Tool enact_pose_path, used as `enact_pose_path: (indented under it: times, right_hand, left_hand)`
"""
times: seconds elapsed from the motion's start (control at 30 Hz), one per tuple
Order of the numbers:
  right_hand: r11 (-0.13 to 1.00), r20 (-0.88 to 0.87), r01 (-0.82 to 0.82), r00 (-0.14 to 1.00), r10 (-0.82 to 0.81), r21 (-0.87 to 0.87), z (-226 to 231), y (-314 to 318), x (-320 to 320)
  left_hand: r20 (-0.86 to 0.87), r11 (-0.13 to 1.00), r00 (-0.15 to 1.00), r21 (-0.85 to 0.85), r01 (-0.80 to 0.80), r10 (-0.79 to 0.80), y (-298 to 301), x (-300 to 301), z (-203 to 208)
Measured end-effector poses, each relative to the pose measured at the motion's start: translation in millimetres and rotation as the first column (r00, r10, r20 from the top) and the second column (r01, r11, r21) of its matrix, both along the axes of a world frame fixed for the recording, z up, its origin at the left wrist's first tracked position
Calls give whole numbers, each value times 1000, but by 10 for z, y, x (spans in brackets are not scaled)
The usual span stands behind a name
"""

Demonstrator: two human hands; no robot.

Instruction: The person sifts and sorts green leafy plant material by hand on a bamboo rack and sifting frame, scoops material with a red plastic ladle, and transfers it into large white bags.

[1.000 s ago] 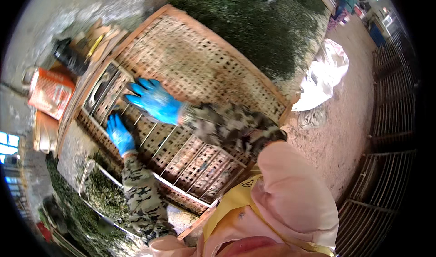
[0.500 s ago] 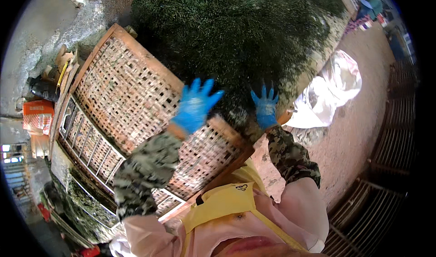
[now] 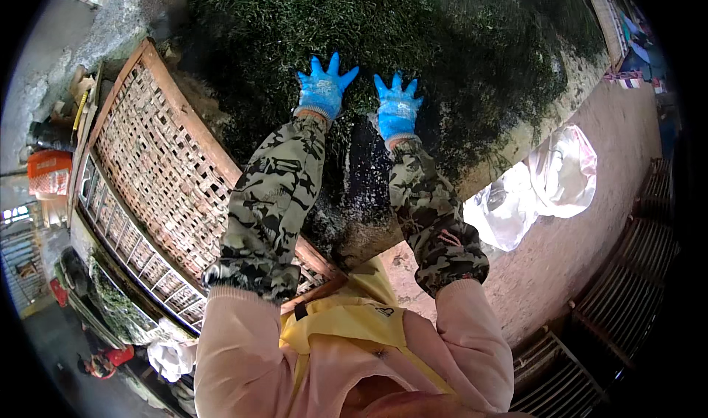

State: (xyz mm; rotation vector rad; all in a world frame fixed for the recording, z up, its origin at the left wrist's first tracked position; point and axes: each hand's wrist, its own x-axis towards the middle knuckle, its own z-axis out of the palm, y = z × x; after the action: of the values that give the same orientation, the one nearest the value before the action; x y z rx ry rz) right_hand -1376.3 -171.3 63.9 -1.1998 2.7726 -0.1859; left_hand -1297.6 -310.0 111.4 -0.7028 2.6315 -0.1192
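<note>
A large heap of dark green, shredded leaf-like material [image 3: 383, 30] spreads over a pale table [image 3: 568, 97]. My left hand [image 3: 323, 90], in a blue glove, lies at the heap's near part with its fingers spread. Beside it on the right, my right hand [image 3: 398, 108], gloved the same way, also has its fingers apart and touches the near edge of the heap. Neither hand holds anything. Just below my hands shows a dark surface with pale specks [image 3: 361, 174]. Camouflage sleeves cover both forearms.
A woven tray with a wooden frame [image 3: 158, 149] leans at the left, a metal rack [image 3: 136, 241] along its outer side. Right of the table sits a white plastic sack [image 3: 564, 171] on the floor. Slatted racks [image 3: 627, 292] stand far right. An orange package [image 3: 50, 171] is far left.
Both my hands have reached farther away onto the green heap and closer together. My left hand has left the space over the woven tray. The whole view has shifted slightly.
</note>
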Motion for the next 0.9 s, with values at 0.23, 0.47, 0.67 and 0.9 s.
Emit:
enact_pose_path:
  times: [0.23,0.47,0.67,0.9]
  right_hand:
    - [977,10,-213,977,213,-32,-158,874,585]
    - [996,131,-75,989,68,46,-177,1321,928]
    - [997,-61,-81,995,80,-19,-675,1376,1065]
    - [995,-17,-68,998,67,-76,-498,1359,1095]
  left_hand:
    - [-193,987,968,-51,155,-162,588,774,-297]
    - [-562,992,819,-30,119,-115,630,945,138]
    - [-292,989,952,141,-46,86,221,390,-142]
    - [-772,971,633,195,137,65,-279,697,592]
